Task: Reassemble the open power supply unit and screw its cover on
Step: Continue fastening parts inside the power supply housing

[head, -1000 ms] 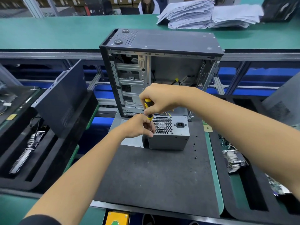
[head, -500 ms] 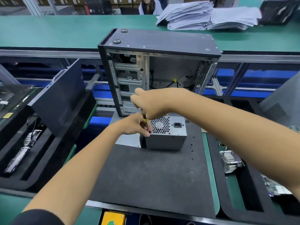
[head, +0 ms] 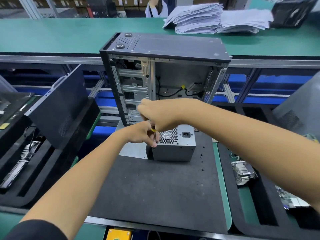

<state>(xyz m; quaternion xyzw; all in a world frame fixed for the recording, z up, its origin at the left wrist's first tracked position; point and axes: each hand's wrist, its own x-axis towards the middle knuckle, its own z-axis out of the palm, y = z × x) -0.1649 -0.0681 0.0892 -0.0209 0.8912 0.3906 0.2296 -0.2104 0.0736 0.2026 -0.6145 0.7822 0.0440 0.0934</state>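
Note:
The grey power supply unit [head: 174, 146] stands on the black foam mat [head: 155, 187], fan grille and power socket facing up. My right hand [head: 159, 113] grips the handle of a yellow-and-black screwdriver [head: 154, 134], held upright over the unit's top left corner; the handle is mostly hidden in my fist. My left hand [head: 141, 134] pinches the screwdriver's shaft near the tip, fingers touching that corner. The screw itself is hidden.
An open black PC case [head: 164, 78] stands just behind the unit. Several small screws [head: 201, 158] lie on the mat to the right. A black side panel [head: 58, 108] leans at the left above foam trays; a heatsink [head: 243, 172] lies at the right.
My right hand has turned and sunk lower over the screwdriver, hiding most of the yellow handle. My left hand stays at the shaft near the unit's corner.

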